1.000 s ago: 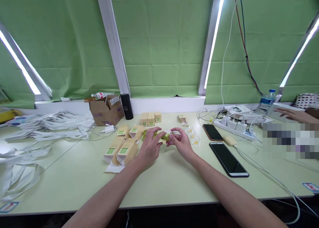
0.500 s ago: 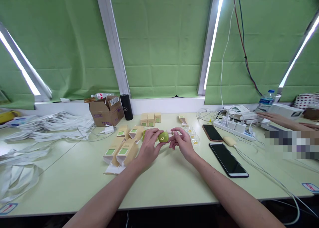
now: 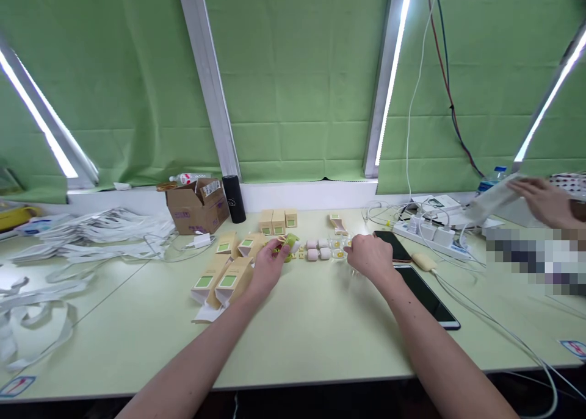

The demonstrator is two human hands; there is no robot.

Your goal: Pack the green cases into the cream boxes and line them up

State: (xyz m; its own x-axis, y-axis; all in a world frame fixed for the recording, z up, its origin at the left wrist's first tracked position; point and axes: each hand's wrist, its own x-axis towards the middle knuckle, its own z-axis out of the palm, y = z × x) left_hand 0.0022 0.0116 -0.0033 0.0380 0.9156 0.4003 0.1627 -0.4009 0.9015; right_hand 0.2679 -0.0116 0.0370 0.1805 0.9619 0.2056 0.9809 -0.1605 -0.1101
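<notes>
My left hand (image 3: 267, 268) pinches a small rounded green case (image 3: 292, 242) above the table, its fingers partly covering it. Right of it, several pale pink cylinders (image 3: 312, 254) stand in a small group, with tiny yellowish pieces (image 3: 301, 255) beside them. My right hand (image 3: 373, 257) is lowered, back up, over the right end of some clear plastic cups with yellow marks (image 3: 338, 253). Its fingers are curled, and clear plastic shows faintly beneath them; what they grip is hidden. Open kraft-coloured boxes with green labels (image 3: 234, 279) lie left of my left hand.
Small closed boxes (image 3: 279, 222) stand at the back, near a black cylinder (image 3: 234, 198) and a cardboard carton (image 3: 196, 207). Two phones (image 3: 428, 297), a power strip (image 3: 428, 235) and cables lie right. Another person's hand (image 3: 542, 199) holds something pale. White straps (image 3: 105, 233) lie left.
My hands have moved apart: the left went slightly left with the green case, the right moved right and down to the clear cups. The other person's hand has lifted a pale object.
</notes>
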